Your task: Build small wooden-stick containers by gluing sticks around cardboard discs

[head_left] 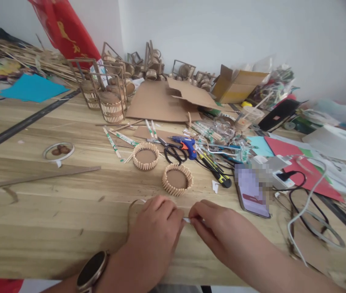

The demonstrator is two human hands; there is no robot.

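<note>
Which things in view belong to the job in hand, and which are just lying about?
Likely in the job:
small white piece, pinched by the right hand, left hand beside it
near stick-walled tray
far stick-walled tray
glue gun
scissors

Probably just lying about:
phone
red bag
blue sheets
plastic cup

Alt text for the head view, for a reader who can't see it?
A person's left hand and right hand pinch a thin white strip above a wooden table. Just beyond stand two small round baskets walled with short sticks, near scissors, a glue gun and a utility knife; a phone lies to the right.
</note>
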